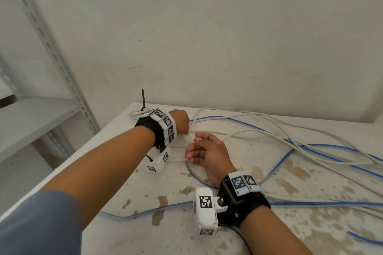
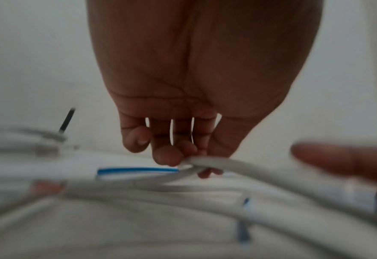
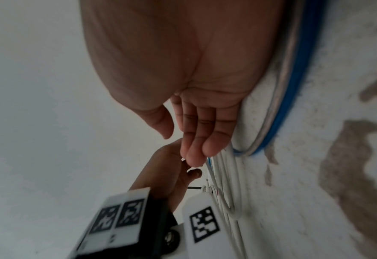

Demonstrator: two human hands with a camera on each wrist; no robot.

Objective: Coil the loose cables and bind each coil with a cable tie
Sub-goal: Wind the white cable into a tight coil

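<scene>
Loose white cables (image 1: 259, 128) and blue cables (image 1: 323, 153) sprawl across the right half of the surface (image 1: 145, 232), blocking passage there. A tied coil (image 1: 137, 113) with upright black tie (image 1: 143, 99) occupies the far left corner. Bare along the near edge, left of the forearms.

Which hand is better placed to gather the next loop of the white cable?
Probably the right hand: it is open and holds nothing, beside the loose white cable. The left hand already pinches that cable.
</scene>
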